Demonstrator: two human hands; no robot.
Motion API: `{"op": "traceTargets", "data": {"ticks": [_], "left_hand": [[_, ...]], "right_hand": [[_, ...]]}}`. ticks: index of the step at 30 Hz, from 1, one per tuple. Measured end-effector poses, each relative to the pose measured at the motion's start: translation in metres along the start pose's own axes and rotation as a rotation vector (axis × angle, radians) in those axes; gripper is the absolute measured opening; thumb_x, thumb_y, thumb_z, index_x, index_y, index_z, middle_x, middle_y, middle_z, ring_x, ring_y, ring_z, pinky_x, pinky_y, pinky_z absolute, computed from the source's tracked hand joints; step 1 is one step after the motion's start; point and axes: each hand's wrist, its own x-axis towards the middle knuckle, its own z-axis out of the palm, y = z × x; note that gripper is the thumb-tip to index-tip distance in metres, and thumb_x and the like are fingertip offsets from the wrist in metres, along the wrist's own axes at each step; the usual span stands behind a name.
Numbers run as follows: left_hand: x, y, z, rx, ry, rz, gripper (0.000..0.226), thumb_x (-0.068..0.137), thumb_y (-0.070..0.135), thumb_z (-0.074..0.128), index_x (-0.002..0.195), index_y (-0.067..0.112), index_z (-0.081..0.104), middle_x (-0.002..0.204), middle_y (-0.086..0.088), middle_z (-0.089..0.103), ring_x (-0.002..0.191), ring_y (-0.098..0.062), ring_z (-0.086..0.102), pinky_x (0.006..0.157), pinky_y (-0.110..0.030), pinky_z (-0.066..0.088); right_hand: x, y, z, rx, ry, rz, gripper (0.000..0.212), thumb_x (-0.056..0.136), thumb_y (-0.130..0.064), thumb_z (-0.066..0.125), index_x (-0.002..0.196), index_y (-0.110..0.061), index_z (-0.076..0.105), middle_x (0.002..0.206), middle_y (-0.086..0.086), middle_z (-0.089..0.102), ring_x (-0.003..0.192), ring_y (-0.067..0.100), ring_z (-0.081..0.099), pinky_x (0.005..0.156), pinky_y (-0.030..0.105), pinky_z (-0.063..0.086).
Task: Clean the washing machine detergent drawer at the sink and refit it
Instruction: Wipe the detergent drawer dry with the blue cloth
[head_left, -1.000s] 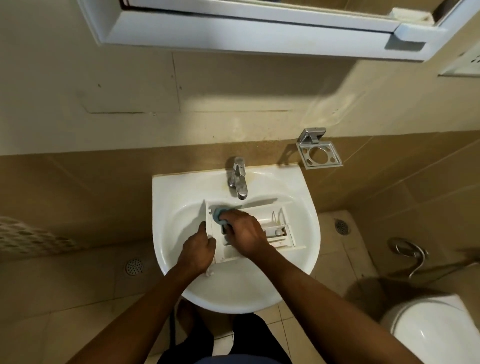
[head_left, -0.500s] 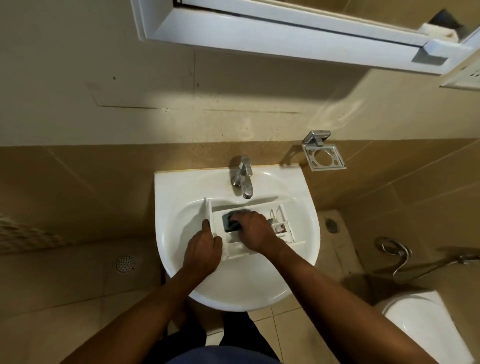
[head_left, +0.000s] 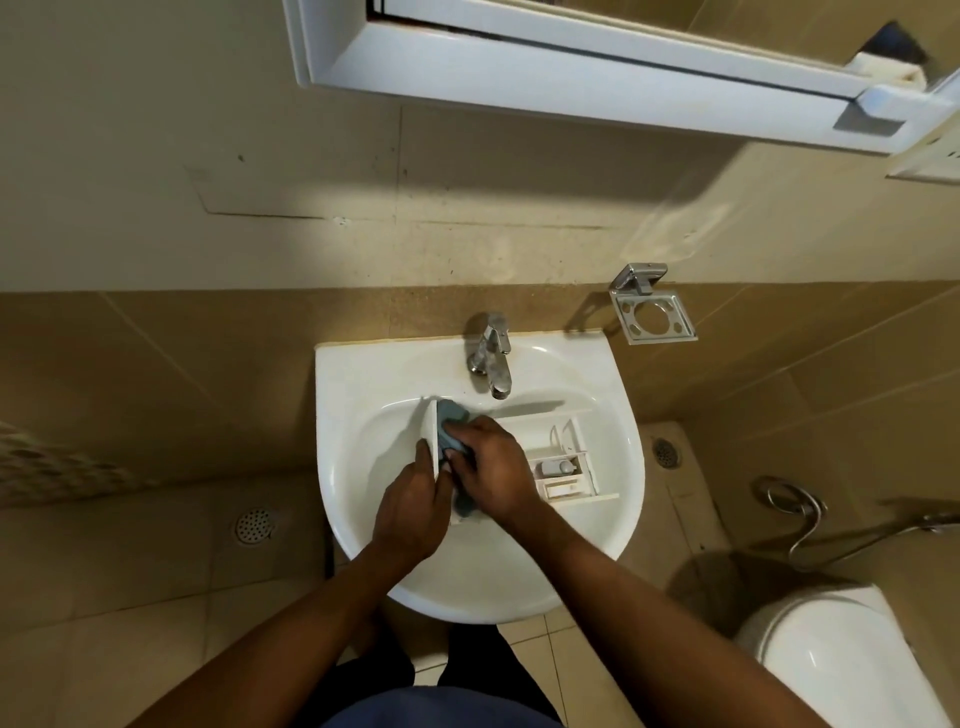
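The white detergent drawer lies across the bowl of the white sink, front panel at the left, compartments open upward. My left hand grips the front panel's near end. My right hand holds a grey-blue cloth and presses it into the drawer's left compartment just behind the panel. Part of the cloth is hidden under my fingers. The small compartments at the right end stay uncovered.
A chrome tap stands at the sink's back rim, no water visible. A metal holder juts from the wall at right. A toilet and a hose sit at right. Floor drains flank the sink; a cabinet hangs overhead.
My right hand with the cloth has slid left across the drawer toward the front panel, and more cloth shows above my fingers. My left hand keeps its grip on the panel.
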Motion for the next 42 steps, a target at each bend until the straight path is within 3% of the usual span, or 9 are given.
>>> {"op": "traceTargets", "data": {"ticks": [7, 12, 17, 20, 23, 29, 33, 38, 42], "left_hand": [[-0.005, -0.007, -0.008, -0.143, 0.054, 0.090, 0.060, 0.105, 0.048, 0.027, 0.156, 0.019, 0.037, 0.125, -0.006, 0.068, 0.109, -0.023, 0.067, 0.095, -0.030, 0.050], [-0.006, -0.011, 0.000, -0.114, 0.029, 0.087, 0.075, 0.101, 0.066, 0.014, 0.158, 0.020, 0.030, 0.127, -0.006, 0.067, 0.109, -0.022, 0.066, 0.097, -0.042, 0.054], [-0.003, -0.005, -0.007, -0.168, 0.033, 0.020, 0.061, 0.104, 0.055, 0.022, 0.153, 0.021, 0.038, 0.107, 0.001, 0.068, 0.094, -0.015, 0.067, 0.091, -0.035, 0.055], [-0.005, -0.003, -0.011, -0.199, 0.040, 0.022, 0.048, 0.108, 0.046, 0.029, 0.149, 0.025, 0.041, 0.101, 0.007, 0.067, 0.090, -0.011, 0.066, 0.088, -0.031, 0.053], [-0.005, -0.003, -0.009, -0.180, 0.054, 0.025, 0.046, 0.110, 0.039, 0.033, 0.151, 0.021, 0.040, 0.108, 0.006, 0.065, 0.090, -0.010, 0.061, 0.087, -0.026, 0.047], [-0.001, -0.005, -0.007, -0.124, 0.031, 0.009, 0.056, 0.106, 0.050, 0.025, 0.150, 0.018, 0.040, 0.104, -0.007, 0.071, 0.089, -0.022, 0.067, 0.083, -0.034, 0.052], [0.002, -0.002, -0.007, -0.096, -0.011, -0.022, 0.050, 0.110, 0.045, 0.027, 0.149, 0.017, 0.041, 0.115, -0.010, 0.071, 0.099, -0.021, 0.066, 0.089, -0.029, 0.049], [0.002, -0.004, 0.000, -0.062, -0.032, 0.040, 0.095, 0.090, 0.082, 0.001, 0.153, 0.020, 0.034, 0.119, -0.008, 0.070, 0.104, -0.021, 0.069, 0.094, -0.043, 0.058], [0.003, 0.002, 0.006, 0.102, -0.052, 0.059, 0.074, 0.105, 0.057, 0.018, 0.160, 0.009, 0.025, 0.119, -0.020, 0.069, 0.106, -0.033, 0.068, 0.094, -0.046, 0.055]], "right_hand": [[0.013, 0.003, -0.036, 0.190, -0.355, 0.005, 0.022, 0.089, -0.013, 0.077, 0.111, -0.018, 0.081, 0.106, -0.002, 0.079, 0.095, 0.005, 0.070, 0.086, 0.017, 0.052], [0.019, -0.010, -0.016, 0.145, 0.086, 0.013, 0.027, 0.087, -0.005, 0.068, 0.108, -0.017, 0.080, 0.101, 0.003, 0.077, 0.093, 0.016, 0.069, 0.090, 0.032, 0.055], [-0.030, 0.000, 0.010, 0.072, 0.029, -0.080, 0.012, 0.093, -0.021, 0.067, 0.095, -0.014, 0.076, 0.082, 0.009, 0.066, 0.077, 0.021, 0.060, 0.071, 0.042, 0.052], [-0.035, 0.001, -0.012, 0.110, -0.201, -0.145, 0.004, 0.085, -0.011, 0.073, 0.085, -0.012, 0.077, 0.079, 0.007, 0.071, 0.074, 0.019, 0.062, 0.071, 0.043, 0.052], [-0.017, 0.008, -0.047, 0.084, -0.492, -0.067, 0.014, 0.080, -0.012, 0.081, 0.094, -0.013, 0.082, 0.091, 0.000, 0.079, 0.082, 0.010, 0.071, 0.080, 0.029, 0.056], [-0.008, -0.001, -0.036, -0.034, -0.065, -0.059, 0.020, 0.082, -0.021, 0.069, 0.100, -0.020, 0.077, 0.090, 0.003, 0.071, 0.080, 0.018, 0.063, 0.074, 0.031, 0.051], [-0.050, 0.004, -0.004, -0.124, -0.154, -0.183, 0.020, 0.094, -0.020, 0.064, 0.112, -0.013, 0.069, 0.103, 0.010, 0.062, 0.086, 0.022, 0.060, 0.073, 0.022, 0.041], [-0.044, 0.026, -0.046, -0.224, -0.361, -0.366, 0.021, 0.085, -0.021, 0.074, 0.105, -0.017, 0.073, 0.100, 0.001, 0.061, 0.086, 0.017, 0.058, 0.069, 0.028, 0.048], [-0.031, 0.042, -0.079, -0.330, -0.530, -0.323, 0.019, 0.075, -0.020, 0.083, 0.093, -0.024, 0.079, 0.086, -0.011, 0.059, 0.078, 0.010, 0.053, 0.063, 0.018, 0.034]]}}
